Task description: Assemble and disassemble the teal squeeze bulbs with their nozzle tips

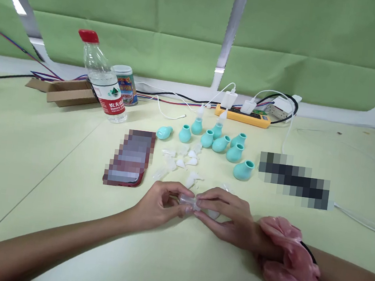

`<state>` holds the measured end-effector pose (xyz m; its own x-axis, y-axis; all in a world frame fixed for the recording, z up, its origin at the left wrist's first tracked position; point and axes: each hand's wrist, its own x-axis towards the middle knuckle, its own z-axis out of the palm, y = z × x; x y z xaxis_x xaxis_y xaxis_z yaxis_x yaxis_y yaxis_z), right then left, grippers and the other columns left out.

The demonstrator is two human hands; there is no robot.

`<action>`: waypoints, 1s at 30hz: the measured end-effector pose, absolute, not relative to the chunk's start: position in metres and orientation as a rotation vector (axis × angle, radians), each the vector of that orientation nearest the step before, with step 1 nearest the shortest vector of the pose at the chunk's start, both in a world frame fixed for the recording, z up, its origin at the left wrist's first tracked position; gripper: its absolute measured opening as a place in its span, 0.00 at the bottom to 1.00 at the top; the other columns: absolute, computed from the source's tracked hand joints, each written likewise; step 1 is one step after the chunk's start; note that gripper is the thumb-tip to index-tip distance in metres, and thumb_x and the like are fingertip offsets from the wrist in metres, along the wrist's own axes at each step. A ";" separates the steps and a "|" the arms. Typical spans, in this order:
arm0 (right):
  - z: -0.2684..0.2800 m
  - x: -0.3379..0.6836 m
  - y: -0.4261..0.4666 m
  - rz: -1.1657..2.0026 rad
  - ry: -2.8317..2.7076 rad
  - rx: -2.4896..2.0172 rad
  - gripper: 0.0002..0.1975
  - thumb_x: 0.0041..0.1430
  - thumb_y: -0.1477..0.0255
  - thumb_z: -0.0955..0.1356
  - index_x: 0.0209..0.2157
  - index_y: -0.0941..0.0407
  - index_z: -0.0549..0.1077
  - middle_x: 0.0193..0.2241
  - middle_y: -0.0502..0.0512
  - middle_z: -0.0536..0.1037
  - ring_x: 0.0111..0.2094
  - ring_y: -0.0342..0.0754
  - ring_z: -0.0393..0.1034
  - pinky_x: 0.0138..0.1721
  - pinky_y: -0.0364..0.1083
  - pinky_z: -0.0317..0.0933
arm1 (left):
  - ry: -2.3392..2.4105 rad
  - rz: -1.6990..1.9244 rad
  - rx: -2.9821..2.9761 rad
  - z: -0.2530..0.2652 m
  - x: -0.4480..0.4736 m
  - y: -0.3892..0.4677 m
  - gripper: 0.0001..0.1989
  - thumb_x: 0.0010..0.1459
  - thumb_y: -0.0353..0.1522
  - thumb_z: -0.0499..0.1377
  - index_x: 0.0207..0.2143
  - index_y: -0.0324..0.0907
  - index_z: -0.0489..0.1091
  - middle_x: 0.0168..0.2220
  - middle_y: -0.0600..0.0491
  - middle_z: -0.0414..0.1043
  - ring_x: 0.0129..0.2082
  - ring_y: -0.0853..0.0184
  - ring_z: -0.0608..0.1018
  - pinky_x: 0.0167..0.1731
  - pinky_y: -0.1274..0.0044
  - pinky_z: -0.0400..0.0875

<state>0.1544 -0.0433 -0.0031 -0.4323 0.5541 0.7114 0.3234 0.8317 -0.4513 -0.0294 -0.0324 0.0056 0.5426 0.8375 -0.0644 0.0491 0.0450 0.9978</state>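
Between my two hands is a small clear plastic tube [187, 200], lying roughly level just above the table. My left hand [162, 205] pinches its left end between thumb and fingers. At the tube's right end, the fingertips of my right hand [228, 216] are closed on it, and they partly hide that end. Just beyond my hands lie several loose clear and whitish plastic pieces [180, 163]. Behind these stand several turquoise rubber bulbs [221, 143], two of them topped with clear nozzles [223, 116]. One turquoise bulb [164, 132] lies on its side.
A phone [130, 157] lies left of the pieces, and a blurred dark object [294, 178] lies right. Farther back are a water bottle [107, 85], a can [127, 85], a cardboard box [72, 93], and a yellow power strip [243, 116] with white cables.
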 end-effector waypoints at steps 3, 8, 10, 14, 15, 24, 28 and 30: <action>0.000 0.156 -0.041 0.290 -2.109 -0.650 0.11 0.47 0.79 0.67 0.35 0.57 0.68 0.30 0.54 0.72 0.31 0.41 0.69 0.29 0.38 0.65 | 0.861 0.721 1.421 0.007 -0.029 -0.033 0.11 0.49 0.34 0.58 0.33 0.35 0.66 0.23 0.55 0.65 0.21 0.75 0.67 0.22 0.80 0.64; 0.011 0.163 -0.033 0.095 -2.123 -0.712 0.13 0.47 0.79 0.67 0.37 0.58 0.67 0.31 0.55 0.73 0.33 0.43 0.68 0.31 0.41 0.65 | 0.929 0.766 1.425 0.010 -0.029 -0.031 0.10 0.49 0.35 0.58 0.28 0.36 0.63 0.22 0.58 0.63 0.19 0.78 0.64 0.19 0.83 0.60; 0.016 0.170 -0.027 0.005 -2.124 -0.736 0.13 0.47 0.79 0.67 0.38 0.57 0.67 0.31 0.55 0.73 0.33 0.44 0.68 0.32 0.42 0.65 | 0.943 0.767 1.417 0.010 -0.030 -0.031 0.10 0.49 0.35 0.58 0.26 0.37 0.62 0.21 0.58 0.62 0.18 0.78 0.63 0.18 0.83 0.58; 0.027 0.192 -0.012 -0.309 -2.125 -0.815 0.15 0.47 0.77 0.67 0.40 0.54 0.66 0.36 0.57 0.71 0.39 0.50 0.66 0.38 0.50 0.63 | 0.923 0.737 1.348 0.005 -0.031 -0.028 0.12 0.43 0.34 0.62 0.24 0.37 0.62 0.23 0.57 0.63 0.18 0.78 0.63 0.18 0.83 0.57; 0.029 0.200 -0.008 -0.413 -2.111 -0.863 0.16 0.47 0.75 0.68 0.40 0.54 0.65 0.37 0.58 0.70 0.40 0.52 0.64 0.40 0.52 0.61 | 0.903 0.741 1.323 0.003 -0.032 -0.027 0.13 0.41 0.33 0.63 0.24 0.37 0.62 0.24 0.56 0.64 0.19 0.78 0.64 0.19 0.83 0.59; 0.002 0.247 0.008 -0.243 -1.994 -1.510 0.21 0.49 0.59 0.64 0.41 0.58 0.60 0.31 0.58 0.69 0.28 0.50 0.65 0.28 0.49 0.60 | 0.886 0.812 1.304 0.005 -0.031 -0.026 0.16 0.46 0.33 0.61 0.38 0.38 0.65 0.31 0.53 0.64 0.25 0.75 0.67 0.26 0.79 0.66; -0.004 0.244 0.007 -0.002 -2.086 -1.498 0.10 0.52 0.62 0.63 0.31 0.55 0.64 0.23 0.51 0.69 0.24 0.46 0.64 0.26 0.46 0.59 | 0.866 0.815 1.358 0.007 -0.031 -0.028 0.14 0.53 0.36 0.54 0.41 0.39 0.62 0.25 0.57 0.61 0.20 0.76 0.65 0.21 0.81 0.63; -0.001 0.240 0.004 -0.055 -2.071 -1.399 0.10 0.50 0.64 0.65 0.33 0.55 0.66 0.26 0.52 0.69 0.27 0.47 0.64 0.28 0.47 0.59 | 0.859 0.816 1.362 0.007 -0.032 -0.029 0.14 0.54 0.37 0.52 0.42 0.39 0.60 0.24 0.58 0.60 0.19 0.77 0.64 0.19 0.82 0.61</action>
